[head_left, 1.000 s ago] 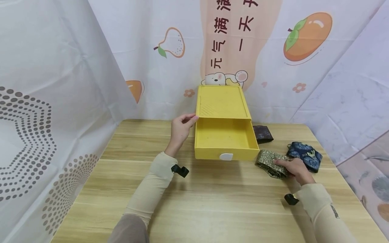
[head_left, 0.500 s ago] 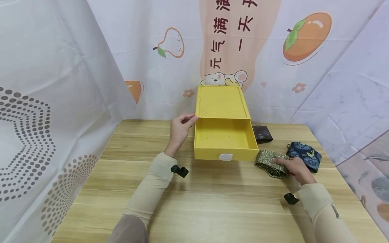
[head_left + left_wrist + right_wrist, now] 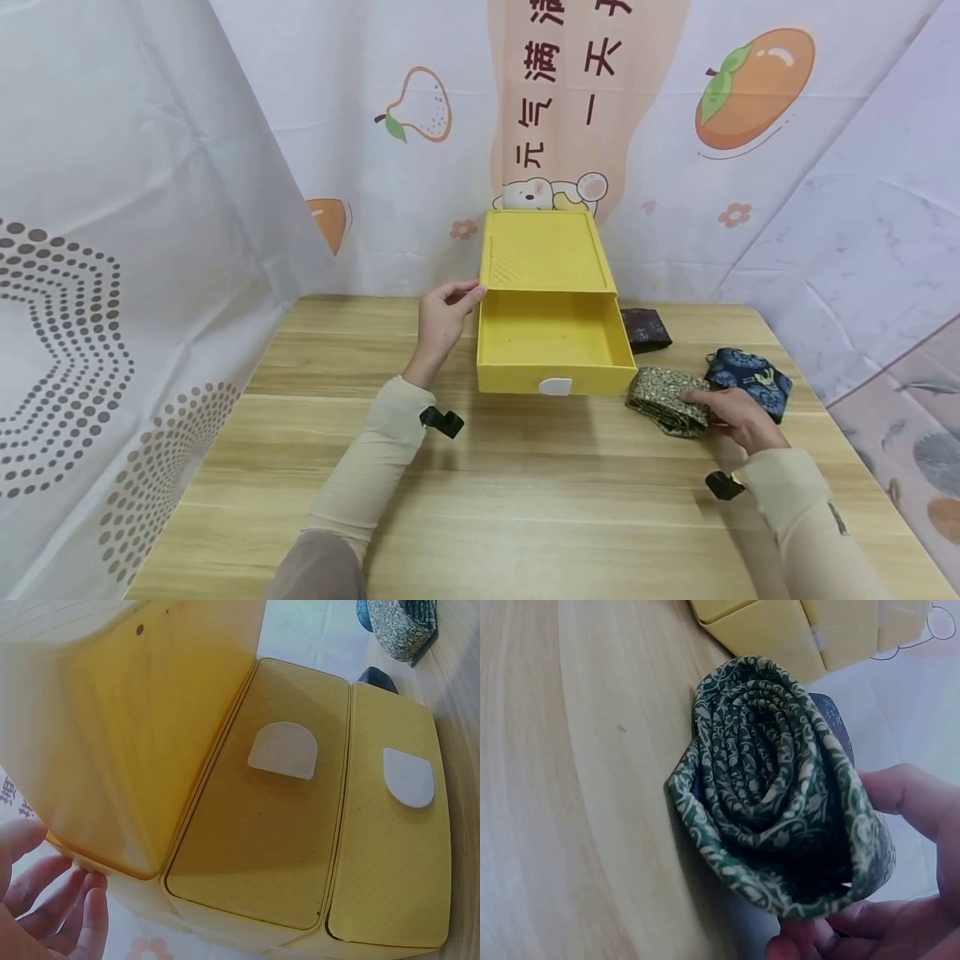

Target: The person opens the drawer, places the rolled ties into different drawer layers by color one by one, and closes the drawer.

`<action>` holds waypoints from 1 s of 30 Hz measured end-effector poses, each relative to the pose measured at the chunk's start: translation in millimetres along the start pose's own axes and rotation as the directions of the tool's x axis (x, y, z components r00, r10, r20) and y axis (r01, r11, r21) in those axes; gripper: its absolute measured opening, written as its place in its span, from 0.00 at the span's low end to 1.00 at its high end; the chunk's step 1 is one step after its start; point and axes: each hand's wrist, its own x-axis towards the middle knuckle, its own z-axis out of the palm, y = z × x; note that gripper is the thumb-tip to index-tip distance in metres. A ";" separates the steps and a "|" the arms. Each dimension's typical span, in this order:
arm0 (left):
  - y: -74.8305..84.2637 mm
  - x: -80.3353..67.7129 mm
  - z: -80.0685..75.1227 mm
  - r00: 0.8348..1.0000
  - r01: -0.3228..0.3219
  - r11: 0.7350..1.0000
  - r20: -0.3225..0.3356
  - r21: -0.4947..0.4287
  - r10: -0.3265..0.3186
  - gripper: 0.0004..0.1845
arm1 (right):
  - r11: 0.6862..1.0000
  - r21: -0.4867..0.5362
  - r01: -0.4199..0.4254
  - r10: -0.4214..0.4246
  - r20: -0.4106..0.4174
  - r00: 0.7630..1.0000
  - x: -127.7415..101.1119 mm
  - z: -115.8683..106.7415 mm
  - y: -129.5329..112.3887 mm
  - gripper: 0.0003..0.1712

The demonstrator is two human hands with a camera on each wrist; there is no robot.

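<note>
Yellow plastic drawer box sits at the back middle of the wooden surface, its drawer pulled out toward me and open. My left hand has its fingertips on the box's left top edge, fingers lightly curled against it, not wrapped around. My right hand grasps the green patterned rolled tie, thumb and fingers pinching its side; the roll lies on the surface just right of the drawer's front corner. Wrist view confirms the coil is tight, with fingers around its lower edge. Count: three rolled ties, namely the green one, a blue one just behind my right hand, and a dark one near the box's right wall. One box, one drawer, one white pull tab. Open room: broad bare wood across the near half and left side; cloth backdrop hems the left, back and right edges. Against the earlier frames, both hands sit nearly where they were; the green roll has barely shifted.
</note>
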 end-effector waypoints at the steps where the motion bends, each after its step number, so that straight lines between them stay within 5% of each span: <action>1: 0.0 0.2 -0.1 1.000 0.000 1.000 0.001 -0.002 0.000 0.14 | 1.000 0.002 -0.005 0.005 -0.003 1.000 0.8 0.1 -0.1 0.36; 6: 0.2 1.0 -0.8 1.000 0.003 1.000 0.004 -0.006 -0.003 0.15 | 1.000 0.010 -0.009 0.009 0.008 1.000 3.9 1.1 -0.4 0.27; 30: 0.0 0.2 -3.7 1.000 -0.010 1.000 -0.009 -0.009 0.010 0.14 | 0.997 -0.077 -0.009 0.004 -0.066 0.998 11.0 9.7 -12.7 0.31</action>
